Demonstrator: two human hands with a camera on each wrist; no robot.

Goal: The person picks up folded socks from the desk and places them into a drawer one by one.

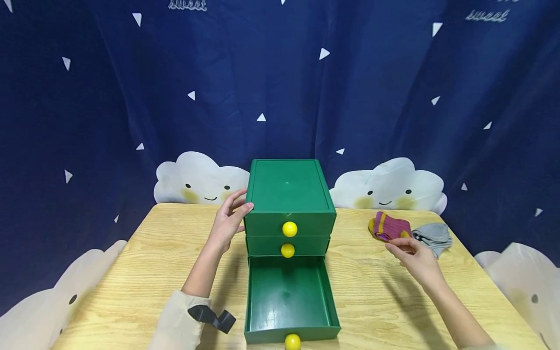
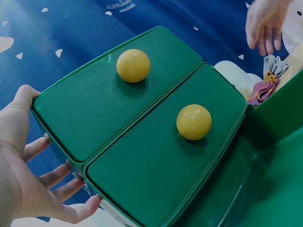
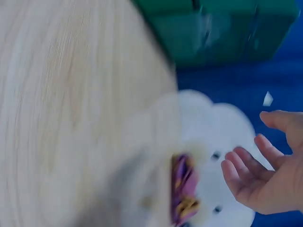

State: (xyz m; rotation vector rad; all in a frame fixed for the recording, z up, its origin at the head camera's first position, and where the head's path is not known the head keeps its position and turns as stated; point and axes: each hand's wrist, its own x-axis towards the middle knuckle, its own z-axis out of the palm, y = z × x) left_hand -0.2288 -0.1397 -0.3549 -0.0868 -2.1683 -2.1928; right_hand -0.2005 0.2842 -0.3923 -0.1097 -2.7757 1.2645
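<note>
A green drawer cabinet [image 1: 286, 187] with yellow ball knobs stands mid-table, its bottom drawer [image 1: 284, 296] pulled out and bare inside. My left hand [image 1: 228, 221] rests against the cabinet's left side, thumb at the upper front edge and fingers spread along the side, as the left wrist view shows. Over the table on the right, my right hand [image 1: 415, 260] hangs with loosely bent fingers and nothing in them. Just beyond its fingertips lie a folded purple and mustard sock bundle [image 1: 393, 226] and a grey sock bundle [image 1: 433, 236].
The wooden table [image 1: 175, 253] carries the cabinet and the socks. A dark blue curtain [image 1: 218, 97] with white triangles and smiling clouds hangs behind it. The open drawer juts toward me between my arms. A black strap mount [image 1: 212, 317] sits on my left sleeve.
</note>
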